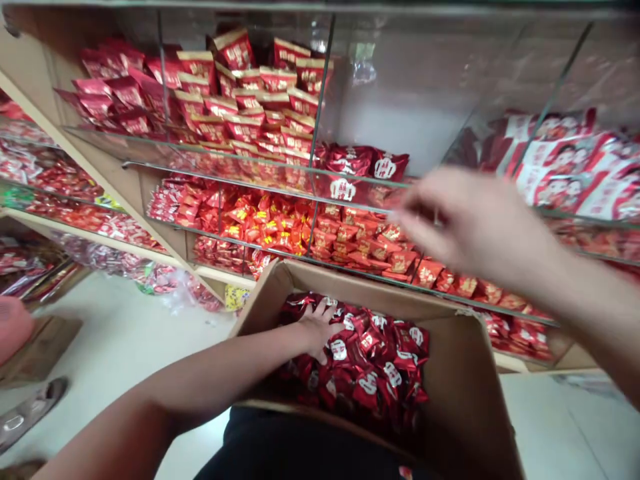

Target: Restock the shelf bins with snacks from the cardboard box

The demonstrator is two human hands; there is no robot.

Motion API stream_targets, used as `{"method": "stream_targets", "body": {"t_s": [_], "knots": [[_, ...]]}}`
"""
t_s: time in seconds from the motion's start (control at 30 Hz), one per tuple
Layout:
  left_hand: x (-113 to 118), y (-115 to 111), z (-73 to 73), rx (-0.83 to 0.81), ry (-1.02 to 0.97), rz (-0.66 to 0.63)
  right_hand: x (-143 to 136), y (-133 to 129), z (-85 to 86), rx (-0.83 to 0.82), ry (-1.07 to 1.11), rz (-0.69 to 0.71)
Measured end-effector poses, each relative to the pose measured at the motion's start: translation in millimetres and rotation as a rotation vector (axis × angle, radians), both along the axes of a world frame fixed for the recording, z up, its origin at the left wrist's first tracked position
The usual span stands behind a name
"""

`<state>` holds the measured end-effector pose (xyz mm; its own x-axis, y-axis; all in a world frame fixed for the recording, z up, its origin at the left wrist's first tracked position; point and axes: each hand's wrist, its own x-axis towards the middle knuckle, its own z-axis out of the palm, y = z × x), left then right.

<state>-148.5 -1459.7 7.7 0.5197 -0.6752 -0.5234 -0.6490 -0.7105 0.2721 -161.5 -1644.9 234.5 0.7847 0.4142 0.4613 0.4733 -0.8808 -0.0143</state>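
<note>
brown cardboard box [463, 380] sits nearest, at five o'clock, holding dark-red packets [371, 343]; the left hand [317, 330] lies on them, fingers spread apart. beyond, at three o'clock, the right hand [443, 213] is blurred, fingers curled, any grip impossible to tell. behind, glass-fronted shelving [107, 180] holds similar packets [350, 160] at one o'clock.

Right hand [445, 217] a soft blur.
</note>
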Motion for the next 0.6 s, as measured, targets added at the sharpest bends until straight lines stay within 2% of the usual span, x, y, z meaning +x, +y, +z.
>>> {"method": "stream_targets", "body": {"t_s": [0.03,0.07,0.1,0.2,0.27,0.3,0.33,0.4,0.6], "knots": [[0.2,-1.8,-5.1,0.019,-0.012,0.013,-23.1,-0.8,-23.2,0.020,0.116,0.126],[0.4,-3.9,-9.5,0.043,-0.028,0.029,-41.9,-2.8,-50.6,-0.014,0.358,0.244],[0.5,-6.1,-13.2,0.067,-0.048,0.046,-55.5,-6.0,-80.7,-0.044,0.573,0.245],[2.0,-13.1,-17.9,0.109,-0.134,0.096,-63.1,-17.9,-168.4,0.023,0.926,0.008],[3.9,-17.3,-15.4,0.123,-0.179,0.122,-50.4,-22.2,-210.1,0.050,1.062,-0.171],[4.8,-19.1,-12.8,0.130,-0.191,0.129,-43.2,-21.8,-224.3,0.039,1.117,-0.251],[5.3,-20.7,-9.6,0.137,-0.198,0.134,-37.3,-19.6,-234.3,0.019,1.159,-0.310],[4.2,-23.4,-3.0,0.145,-0.202,0.141,-32.3,-10.2,-245.4,-0.008,1.192,-0.333],[-10.2,-20.1,5.5,0.184,-0.089,0.108,-56.9,23.7,-252.0,-0.053,1.039,-0.128]]}}
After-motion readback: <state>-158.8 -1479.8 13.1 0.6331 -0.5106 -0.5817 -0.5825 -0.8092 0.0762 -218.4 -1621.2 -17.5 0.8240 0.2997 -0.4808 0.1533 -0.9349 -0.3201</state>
